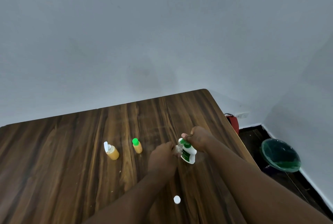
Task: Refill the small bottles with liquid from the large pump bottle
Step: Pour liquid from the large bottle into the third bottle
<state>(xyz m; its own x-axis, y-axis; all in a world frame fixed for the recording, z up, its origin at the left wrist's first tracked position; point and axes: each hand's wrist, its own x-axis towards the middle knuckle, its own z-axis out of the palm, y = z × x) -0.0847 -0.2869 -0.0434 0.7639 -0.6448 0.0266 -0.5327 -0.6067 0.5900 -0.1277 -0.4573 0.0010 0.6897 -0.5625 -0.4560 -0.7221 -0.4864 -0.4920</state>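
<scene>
Large pump bottle: white body, dark green label, green pump head. It stands on the bench directly under the right hand.

White round cap: lies flat on the bench, nearer than both hands, between the two forearms, touching neither.

Left hand: fingers curled round a small clear bottle, held just left of the pump bottle at spout height. The bottle is blurred, so its fill level can't be read.

Right hand: closed over the green pump head from above, thumb pointing towards the left hand.

Small bottle with green cap: orange liquid, capped, upright, to the left of the left hand and apart from it.

Small bottle with white flip lid: orange liquid, lid standing open, further left again, well apart from both hands.

Off the bench, to the right of the right hand: round bin with green liner on the dark floor. Beyond the bench corner: a red object, partly hidden, and a white wall socket.
</scene>
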